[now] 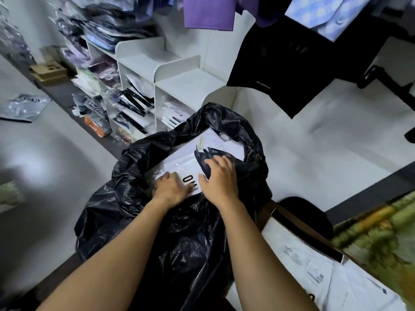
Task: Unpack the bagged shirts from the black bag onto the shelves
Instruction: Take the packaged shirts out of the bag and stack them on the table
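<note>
Forearms stretch from six o'clock over the black bag (179,243), whose mouth gapes at centre. Inside the mouth lies a bagged shirt (179,160), white and flat, the topmost thing. Left hand (171,187) rests on its near corner, fingers (162,178) together; blur hides whether they hook the edge. Right hand (219,178), at three o'clock of the left, has its fingers spread across the packet and a loose flap of black plastic. Best to push that flap clear, grip both near corners, lift level, then carry toward the shelves (179,86) at eleven o'clock.
</note>
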